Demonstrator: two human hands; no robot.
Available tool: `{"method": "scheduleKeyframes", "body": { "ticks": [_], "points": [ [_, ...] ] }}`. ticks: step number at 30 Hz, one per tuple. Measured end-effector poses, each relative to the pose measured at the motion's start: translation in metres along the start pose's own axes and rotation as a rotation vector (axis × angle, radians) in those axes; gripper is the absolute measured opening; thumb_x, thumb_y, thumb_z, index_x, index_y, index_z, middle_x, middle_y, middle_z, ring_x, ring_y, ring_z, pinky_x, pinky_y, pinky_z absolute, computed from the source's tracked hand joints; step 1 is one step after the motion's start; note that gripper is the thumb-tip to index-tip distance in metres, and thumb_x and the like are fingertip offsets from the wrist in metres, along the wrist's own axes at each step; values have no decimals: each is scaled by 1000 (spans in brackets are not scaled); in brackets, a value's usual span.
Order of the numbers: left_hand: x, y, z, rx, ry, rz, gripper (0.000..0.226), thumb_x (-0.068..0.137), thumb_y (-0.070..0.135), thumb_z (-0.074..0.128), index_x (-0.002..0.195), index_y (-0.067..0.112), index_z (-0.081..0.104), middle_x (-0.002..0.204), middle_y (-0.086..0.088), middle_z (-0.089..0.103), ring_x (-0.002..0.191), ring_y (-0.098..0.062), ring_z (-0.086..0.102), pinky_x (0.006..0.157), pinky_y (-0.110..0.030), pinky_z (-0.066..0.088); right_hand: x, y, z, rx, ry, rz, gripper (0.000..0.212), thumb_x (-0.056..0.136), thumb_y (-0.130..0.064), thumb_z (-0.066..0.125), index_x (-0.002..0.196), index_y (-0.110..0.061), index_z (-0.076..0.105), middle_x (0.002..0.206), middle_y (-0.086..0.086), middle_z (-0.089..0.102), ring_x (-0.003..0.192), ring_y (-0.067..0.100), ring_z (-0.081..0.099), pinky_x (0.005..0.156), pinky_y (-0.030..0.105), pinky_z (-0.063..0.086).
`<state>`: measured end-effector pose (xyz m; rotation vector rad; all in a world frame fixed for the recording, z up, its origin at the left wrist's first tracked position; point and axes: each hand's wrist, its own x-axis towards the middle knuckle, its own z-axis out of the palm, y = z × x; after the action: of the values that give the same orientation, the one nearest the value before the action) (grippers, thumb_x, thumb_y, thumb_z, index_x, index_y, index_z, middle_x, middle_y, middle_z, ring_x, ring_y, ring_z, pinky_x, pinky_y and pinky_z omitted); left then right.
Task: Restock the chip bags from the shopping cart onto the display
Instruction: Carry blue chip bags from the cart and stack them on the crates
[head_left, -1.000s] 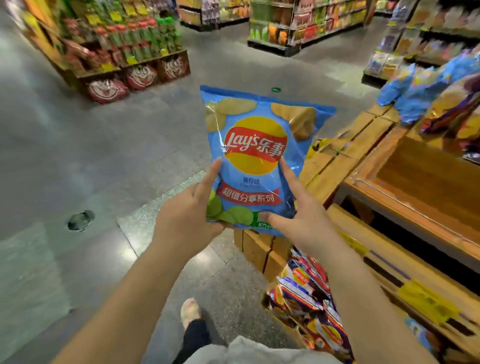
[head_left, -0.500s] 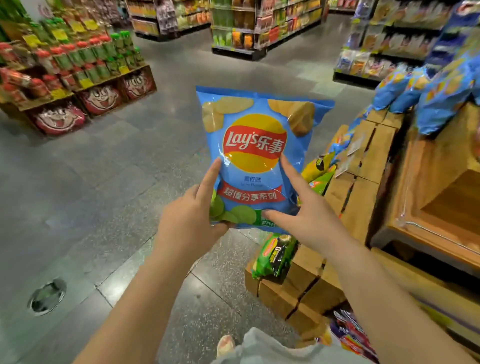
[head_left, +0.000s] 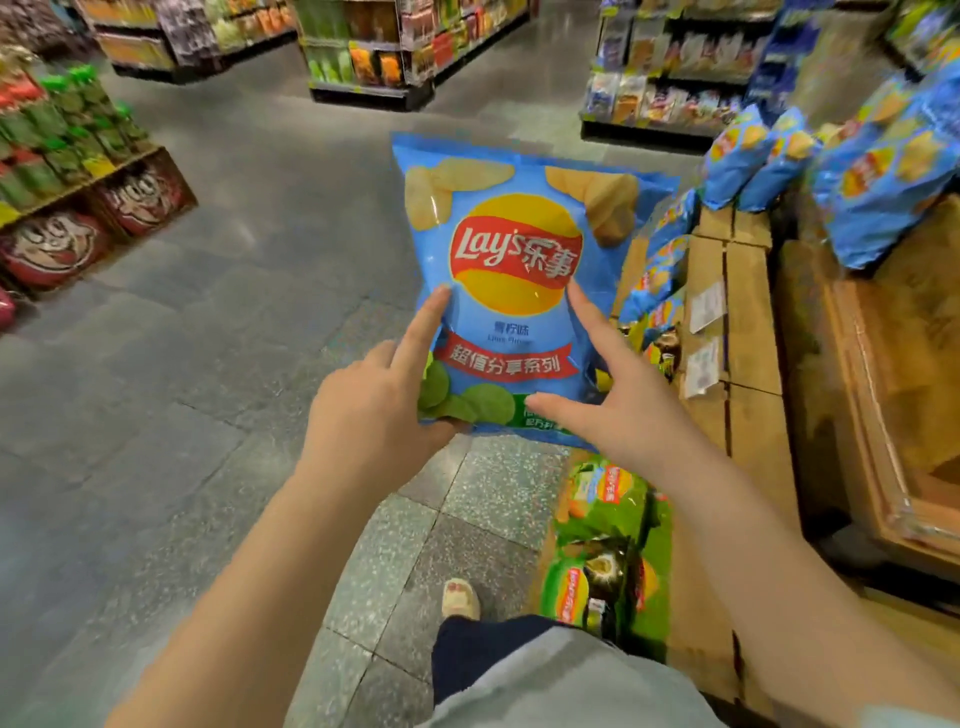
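Note:
A blue Lay's chip bag (head_left: 519, 291) with a yellow and red logo is upright in front of me, over the floor. My left hand (head_left: 379, 410) grips its lower left corner, forefinger stretched up the front. My right hand (head_left: 618, 405) holds the lower right corner, thumb across the bottom and forefinger up the front. The wooden crate display (head_left: 737, 332) stands just right of the bag. More blue chip bags (head_left: 769, 156) lie on top of it. No shopping cart is in view.
Green chip bags (head_left: 608, 551) hang low on the display's side near my foot (head_left: 460, 597). A drinks stand (head_left: 78, 171) with red cartoon boxes is at the left. Shelf units (head_left: 374, 52) line the far aisle. Grey tiled floor stretches ahead and left.
My view has swung right and forward along the display, so the blue bags on top are closer. Both hands still hold the bag the same way.

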<state>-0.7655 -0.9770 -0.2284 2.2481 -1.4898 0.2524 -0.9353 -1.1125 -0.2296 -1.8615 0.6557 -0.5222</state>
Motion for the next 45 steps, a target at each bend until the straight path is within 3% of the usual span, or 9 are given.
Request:
{"method": "scheduleKeyframes", "body": {
  "ticks": [3,8,16,22,25,32,37,40,45],
  "points": [
    [65,-32,7,-5,2,39,111,62,39,84,142,40,7,95,-13,64,70,-35,62,48,-36,44,69,-2,1,16,36,-46,94,79,-19,76,144,-53,17,107,-61,34,104,-30,42,92,19,50],
    [171,-74,13,-9,11,106,111,61,37,85,142,39,9,98,-12,64,71,-34,62,50,-36,45,170,-13,-6,34,90,-61,93,79,-18,75,143,-53,17,100,-65,34,101,-31,43,86,7,45],
    [306,-111,73,-109,-39,193,115,56,37,88,145,32,16,91,-9,65,62,-30,62,45,-30,42,294,12,-34,18,190,-2,93,78,-15,76,143,-53,20,103,-61,40,106,-23,49,91,13,47],
    [447,-121,144,-159,-66,351,116,55,35,87,145,32,15,92,-10,66,66,-32,63,45,-33,44,397,43,-77,34,364,30,91,79,-10,75,137,-54,20,135,-31,41,115,-18,47,88,8,46],
    [524,-117,179,-222,-78,431,115,56,35,87,144,35,13,89,-12,66,65,-34,63,47,-32,41,452,53,-105,-2,473,48,91,79,-9,75,135,-55,20,131,-33,43,111,-22,47,85,4,43],
    [697,-56,240,-386,-158,686,118,63,40,83,139,49,-6,104,-13,63,83,-36,63,57,-40,49,537,63,-192,-55,800,123,92,79,-5,75,136,-56,22,134,-26,46,114,-13,51,85,11,47],
    [757,7,299,-533,-284,855,114,66,37,80,137,49,-8,125,-9,58,104,-34,60,73,-42,51,552,92,-239,-118,1006,219,91,81,-5,73,127,-64,21,115,-52,45,113,-18,48,88,11,46],
    [791,38,337,-553,-358,932,117,69,36,79,136,56,-15,131,-5,54,111,-31,57,79,-41,49,569,118,-259,-145,1115,273,93,81,-7,74,127,-67,18,121,-49,43,117,-14,48,95,16,46],
    [849,90,378,-556,-471,1052,116,73,33,76,125,58,-25,145,3,40,115,-26,54,78,-36,45,599,141,-306,-199,1237,340,90,84,-15,71,130,-66,13,129,-35,42,115,-16,47,84,10,48]
  ]
}}
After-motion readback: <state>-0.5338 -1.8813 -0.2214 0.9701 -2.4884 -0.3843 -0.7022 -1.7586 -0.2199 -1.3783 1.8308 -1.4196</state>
